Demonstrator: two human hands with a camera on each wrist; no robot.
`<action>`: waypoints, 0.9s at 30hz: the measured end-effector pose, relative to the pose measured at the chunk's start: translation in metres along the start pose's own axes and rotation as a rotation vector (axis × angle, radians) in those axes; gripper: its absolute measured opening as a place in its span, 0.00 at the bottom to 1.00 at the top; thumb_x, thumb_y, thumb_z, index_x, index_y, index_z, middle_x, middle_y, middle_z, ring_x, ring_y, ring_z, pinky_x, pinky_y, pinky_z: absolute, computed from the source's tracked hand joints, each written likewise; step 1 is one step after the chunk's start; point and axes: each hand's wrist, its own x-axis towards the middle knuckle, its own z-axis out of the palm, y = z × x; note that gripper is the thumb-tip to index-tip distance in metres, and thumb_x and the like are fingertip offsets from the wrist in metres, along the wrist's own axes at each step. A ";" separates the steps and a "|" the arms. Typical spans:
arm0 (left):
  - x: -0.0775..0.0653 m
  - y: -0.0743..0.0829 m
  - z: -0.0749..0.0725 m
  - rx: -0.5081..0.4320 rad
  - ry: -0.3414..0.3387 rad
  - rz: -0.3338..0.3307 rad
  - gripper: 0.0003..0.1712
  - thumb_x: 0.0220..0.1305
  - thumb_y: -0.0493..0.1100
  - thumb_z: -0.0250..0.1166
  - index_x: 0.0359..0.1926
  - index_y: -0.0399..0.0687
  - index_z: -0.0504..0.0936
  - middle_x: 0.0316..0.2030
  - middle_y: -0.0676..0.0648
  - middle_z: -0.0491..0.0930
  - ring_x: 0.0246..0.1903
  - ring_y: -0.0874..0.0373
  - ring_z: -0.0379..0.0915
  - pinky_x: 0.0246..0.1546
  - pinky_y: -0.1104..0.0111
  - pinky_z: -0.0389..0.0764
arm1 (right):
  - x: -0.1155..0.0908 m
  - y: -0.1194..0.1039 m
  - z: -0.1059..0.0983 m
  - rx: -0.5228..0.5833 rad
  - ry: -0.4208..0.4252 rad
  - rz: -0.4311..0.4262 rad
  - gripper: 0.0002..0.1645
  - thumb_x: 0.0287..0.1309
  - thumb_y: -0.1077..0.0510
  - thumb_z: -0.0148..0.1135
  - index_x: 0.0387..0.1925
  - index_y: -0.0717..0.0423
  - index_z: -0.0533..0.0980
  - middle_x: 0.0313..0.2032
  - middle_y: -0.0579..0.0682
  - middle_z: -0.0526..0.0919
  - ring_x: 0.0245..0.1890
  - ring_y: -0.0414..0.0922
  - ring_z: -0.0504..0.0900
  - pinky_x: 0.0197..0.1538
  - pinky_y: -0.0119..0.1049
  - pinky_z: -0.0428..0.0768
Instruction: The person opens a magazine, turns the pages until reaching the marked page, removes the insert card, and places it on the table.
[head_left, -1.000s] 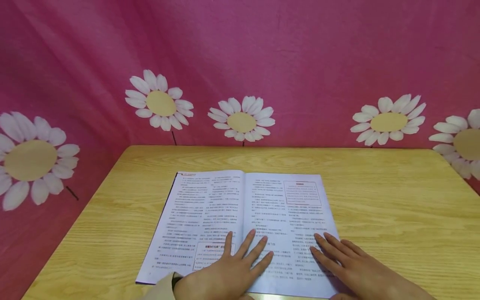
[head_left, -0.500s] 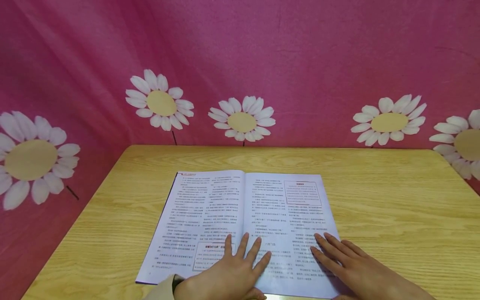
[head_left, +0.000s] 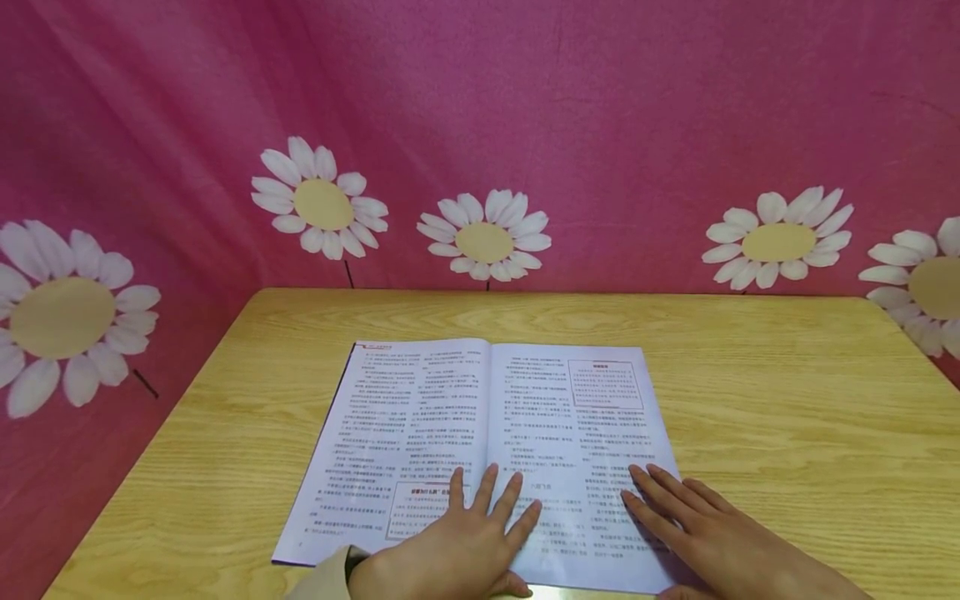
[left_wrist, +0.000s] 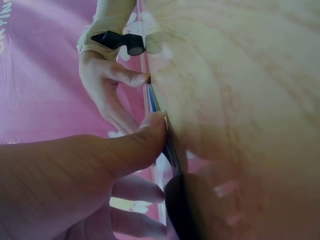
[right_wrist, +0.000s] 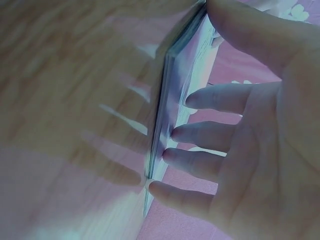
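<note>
An open magazine (head_left: 577, 433) with printed text lies on the wooden table, its spine running away from me. My left hand (head_left: 453, 546) rests on the lower part of the pages with fingers spread across the spine, its thumb at the near edge. Straight fingers of my right hand (head_left: 697, 529) touch the lower right page by its outer side. In the left wrist view, the left thumb (left_wrist: 145, 140) lies along the near edge of the pages. From the right wrist, the fingertips (right_wrist: 172, 135) show right at the magazine's side (right_wrist: 160, 110).
The light wooden table (head_left: 810, 400) extends around the magazine on both sides and behind it. A pink cloth (head_left: 600, 125) with large white daisies hangs behind the table and at its left. A small black device (left_wrist: 117, 41) sits on the right wrist.
My left hand's fingers have drawn back slightly toward the near edge, and its thumb shows more below the pages. The right hand and the magazine stay nearly in place.
</note>
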 end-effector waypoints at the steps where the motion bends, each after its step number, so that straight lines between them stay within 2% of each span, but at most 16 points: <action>1: 0.000 0.000 0.000 0.001 -0.006 -0.003 0.43 0.63 0.72 0.47 0.73 0.57 0.60 0.71 0.43 0.58 0.69 0.40 0.54 0.55 0.38 0.66 | 0.000 0.000 0.000 0.004 0.001 0.001 0.49 0.52 0.26 0.54 0.66 0.54 0.69 0.66 0.57 0.69 0.71 0.32 0.22 0.66 0.26 0.21; 6: 0.001 -0.001 -0.001 -0.031 -0.035 -0.004 0.45 0.61 0.73 0.47 0.73 0.57 0.59 0.72 0.43 0.56 0.70 0.39 0.52 0.56 0.38 0.65 | 0.001 -0.001 -0.001 0.009 0.002 0.002 0.48 0.52 0.28 0.56 0.65 0.55 0.70 0.65 0.58 0.69 0.71 0.32 0.22 0.66 0.26 0.20; 11: 0.001 -0.002 -0.002 -0.078 -0.044 0.007 0.43 0.63 0.71 0.47 0.73 0.56 0.58 0.72 0.41 0.55 0.70 0.38 0.50 0.56 0.36 0.63 | 0.000 -0.002 -0.002 0.038 -0.045 0.035 0.49 0.53 0.26 0.52 0.67 0.54 0.68 0.67 0.56 0.67 0.69 0.30 0.20 0.65 0.25 0.19; 17: 0.001 -0.003 -0.001 -0.061 -0.031 0.020 0.41 0.66 0.69 0.45 0.73 0.56 0.59 0.72 0.41 0.55 0.70 0.38 0.51 0.55 0.36 0.64 | 0.000 -0.002 -0.002 0.055 -0.069 0.054 0.49 0.54 0.27 0.52 0.68 0.53 0.66 0.68 0.55 0.66 0.69 0.30 0.19 0.64 0.25 0.18; 27: 0.000 -0.002 -0.001 -0.031 -0.030 0.023 0.38 0.69 0.68 0.44 0.73 0.57 0.59 0.72 0.42 0.56 0.69 0.38 0.52 0.55 0.37 0.66 | 0.000 -0.002 -0.001 0.027 -0.026 0.025 0.50 0.52 0.26 0.54 0.68 0.53 0.66 0.68 0.55 0.67 0.70 0.32 0.21 0.65 0.25 0.19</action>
